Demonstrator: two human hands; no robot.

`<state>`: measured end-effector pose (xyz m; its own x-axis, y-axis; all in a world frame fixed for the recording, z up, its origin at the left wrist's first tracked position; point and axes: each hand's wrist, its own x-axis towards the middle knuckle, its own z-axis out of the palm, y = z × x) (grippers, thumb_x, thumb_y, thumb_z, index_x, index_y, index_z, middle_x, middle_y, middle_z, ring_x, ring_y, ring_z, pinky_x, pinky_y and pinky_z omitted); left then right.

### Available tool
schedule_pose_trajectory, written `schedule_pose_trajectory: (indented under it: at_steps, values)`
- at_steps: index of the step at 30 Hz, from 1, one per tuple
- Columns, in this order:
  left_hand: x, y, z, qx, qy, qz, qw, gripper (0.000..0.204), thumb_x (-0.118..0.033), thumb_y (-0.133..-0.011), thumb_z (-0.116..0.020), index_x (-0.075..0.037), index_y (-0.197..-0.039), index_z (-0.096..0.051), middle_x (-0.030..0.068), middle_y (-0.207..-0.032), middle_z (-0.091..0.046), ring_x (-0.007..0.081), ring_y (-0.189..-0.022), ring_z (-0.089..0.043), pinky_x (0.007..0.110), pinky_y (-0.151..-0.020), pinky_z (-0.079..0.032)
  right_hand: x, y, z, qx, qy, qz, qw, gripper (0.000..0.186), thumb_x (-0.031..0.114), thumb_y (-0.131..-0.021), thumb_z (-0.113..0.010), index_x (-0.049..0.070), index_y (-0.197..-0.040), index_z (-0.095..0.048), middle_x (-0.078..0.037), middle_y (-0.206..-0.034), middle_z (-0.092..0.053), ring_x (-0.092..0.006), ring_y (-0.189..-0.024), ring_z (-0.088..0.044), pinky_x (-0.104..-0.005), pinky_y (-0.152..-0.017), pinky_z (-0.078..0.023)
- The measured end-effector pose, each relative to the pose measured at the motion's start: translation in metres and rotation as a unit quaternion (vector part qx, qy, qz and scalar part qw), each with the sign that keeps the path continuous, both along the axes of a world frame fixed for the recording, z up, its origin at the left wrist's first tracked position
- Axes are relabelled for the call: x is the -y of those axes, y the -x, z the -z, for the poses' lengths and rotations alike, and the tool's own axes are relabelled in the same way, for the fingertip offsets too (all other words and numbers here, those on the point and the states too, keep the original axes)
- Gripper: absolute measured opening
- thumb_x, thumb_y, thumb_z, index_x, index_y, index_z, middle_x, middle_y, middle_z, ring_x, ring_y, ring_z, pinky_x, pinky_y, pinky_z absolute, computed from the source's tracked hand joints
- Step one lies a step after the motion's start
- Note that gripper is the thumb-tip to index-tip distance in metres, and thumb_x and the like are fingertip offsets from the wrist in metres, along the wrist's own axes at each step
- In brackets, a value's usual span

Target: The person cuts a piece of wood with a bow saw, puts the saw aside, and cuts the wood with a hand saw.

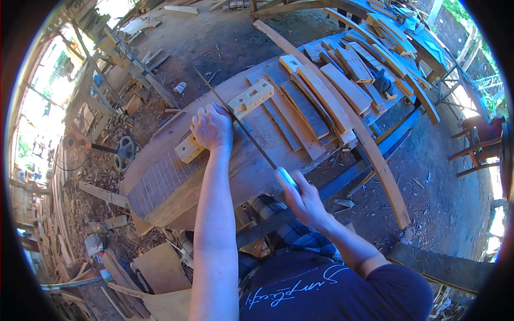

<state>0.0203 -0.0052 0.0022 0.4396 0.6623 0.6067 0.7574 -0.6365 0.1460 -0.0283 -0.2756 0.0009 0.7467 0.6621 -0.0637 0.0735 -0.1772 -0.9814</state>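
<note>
On a wooden workbench [249,160] lies a pale yellow wooden block [254,100] with cut slots and holes. My left hand [212,127] is closed over the middle of this block and hides part of it. My right hand [306,200], nearer to me, is wrapped round the pale handle of a hand saw [251,137]. Its long, thin, dark blade shows almost edge-on and runs away from me across the block, just right of my left hand. Whether the teeth are in the wood cannot be made out.
Several cut boards [304,107] lie on the bench to the right. One long curved timber [375,160] overhangs its near edge. A spoked handwheel [125,153] stands at left, a wooden chair [478,143] at far right. Offcuts [163,267] litter the floor at near left.
</note>
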Motion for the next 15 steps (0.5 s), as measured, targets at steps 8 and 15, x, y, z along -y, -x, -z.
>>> schedule_pose_trajectory:
  at_steps: [8,15]
  values:
    - [-0.003,0.0,-0.001,-0.015,0.001,0.014,1.0,0.027,-0.028,-0.089,-0.05,-0.011,-0.072,-0.063,0.0088,-0.082,-0.064,0.0283,-0.084,-0.061,0.043,-0.071,-0.047,-0.043,-0.027,-0.005,-0.017,-0.015,-0.001,1.0,0.031,0.032,-0.097,-0.053,0.002,-0.105,-0.052,-0.015,-0.075,-0.057,-0.0203,-0.068,-0.055,-0.0364,-0.065,-0.046]
    - [-0.004,-0.003,-0.003,-0.011,-0.007,-0.012,1.0,0.028,-0.028,-0.089,-0.05,-0.01,-0.072,-0.064,0.0096,-0.08,-0.064,0.0286,-0.083,-0.061,0.043,-0.072,-0.047,0.037,0.0,-0.003,-0.061,-0.013,-0.019,0.998,0.031,0.033,-0.097,-0.052,0.003,-0.103,-0.053,-0.011,-0.073,-0.056,-0.0168,-0.07,-0.055,-0.0331,-0.065,-0.046]
